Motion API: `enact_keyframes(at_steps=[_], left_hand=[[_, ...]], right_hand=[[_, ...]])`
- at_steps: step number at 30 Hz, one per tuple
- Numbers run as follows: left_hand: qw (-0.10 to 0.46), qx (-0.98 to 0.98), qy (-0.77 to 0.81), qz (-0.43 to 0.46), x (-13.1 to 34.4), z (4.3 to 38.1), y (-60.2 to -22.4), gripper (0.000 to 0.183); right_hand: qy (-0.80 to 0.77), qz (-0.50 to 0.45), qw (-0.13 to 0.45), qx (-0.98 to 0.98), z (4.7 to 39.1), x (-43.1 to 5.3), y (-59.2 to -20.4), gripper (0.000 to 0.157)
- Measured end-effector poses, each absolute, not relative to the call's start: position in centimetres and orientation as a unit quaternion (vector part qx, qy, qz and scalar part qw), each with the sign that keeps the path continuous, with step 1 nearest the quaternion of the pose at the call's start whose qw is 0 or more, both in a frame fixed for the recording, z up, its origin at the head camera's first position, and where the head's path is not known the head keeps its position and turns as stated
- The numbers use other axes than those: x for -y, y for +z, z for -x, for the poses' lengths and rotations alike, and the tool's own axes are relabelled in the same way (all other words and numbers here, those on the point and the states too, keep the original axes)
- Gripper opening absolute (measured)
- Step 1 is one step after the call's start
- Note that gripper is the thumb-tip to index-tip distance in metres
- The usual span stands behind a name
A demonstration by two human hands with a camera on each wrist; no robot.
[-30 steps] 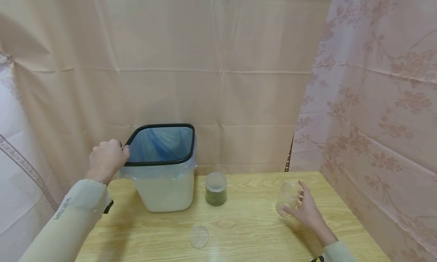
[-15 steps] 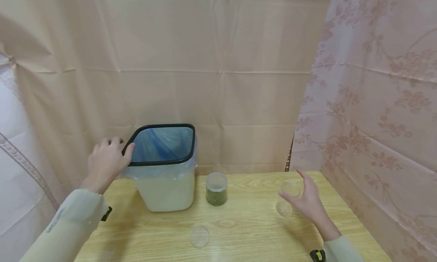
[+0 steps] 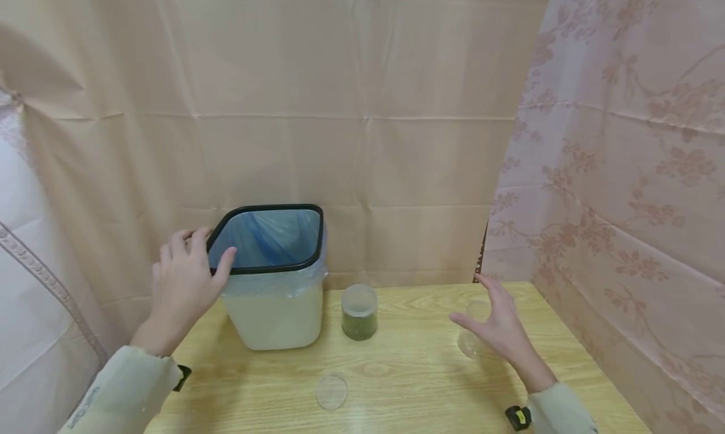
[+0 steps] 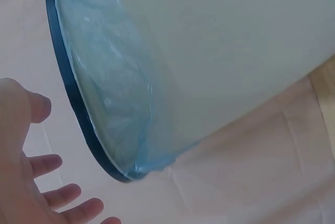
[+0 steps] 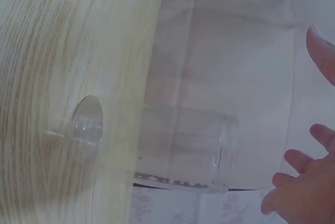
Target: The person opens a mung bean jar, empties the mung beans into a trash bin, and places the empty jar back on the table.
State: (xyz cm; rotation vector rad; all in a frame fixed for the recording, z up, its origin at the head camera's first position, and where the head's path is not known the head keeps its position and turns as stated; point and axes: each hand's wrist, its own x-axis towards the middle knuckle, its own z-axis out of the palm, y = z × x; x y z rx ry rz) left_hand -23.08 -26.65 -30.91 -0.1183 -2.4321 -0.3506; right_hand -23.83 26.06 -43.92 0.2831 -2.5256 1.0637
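Head: left hand (image 3: 184,283) spread, empty, beside cream plastic bin (image 3: 272,324), black rim (image 3: 266,271); right hand (image 3: 503,328) near clear cylindrical jar (image 3: 469,344) on wood-grain table (image 3: 408,383) | Left wrist: translucent blue liner (image 4: 112,77) lapped over rim, presumably to secure it | Right wrist: jar upright, probably for steadiness; fingers (image 5: 299,161) grasping nothing.

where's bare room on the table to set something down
Free: the table between the green-filled jar and clear jar, and left of the clear disc, in front of the bin. Crowded: between bin and green-filled jar.
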Motion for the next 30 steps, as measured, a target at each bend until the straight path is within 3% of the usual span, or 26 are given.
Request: enact_keyframes(at_steps=[19,30], left_hand=[[0.475,0.847,-0.174,0.163,23.9,21.6,-34.4,0.055],[0.474,0.833,-0.196,0.206,22.9,21.0,-36.0,0.057]], right_hand=[[0.387,-0.122,0.161,0.9,24.8,-24.5,-43.9,0.104],[0.388,-0.145,0.158,0.896,25.1,-23.8,-44.1,0.106]])
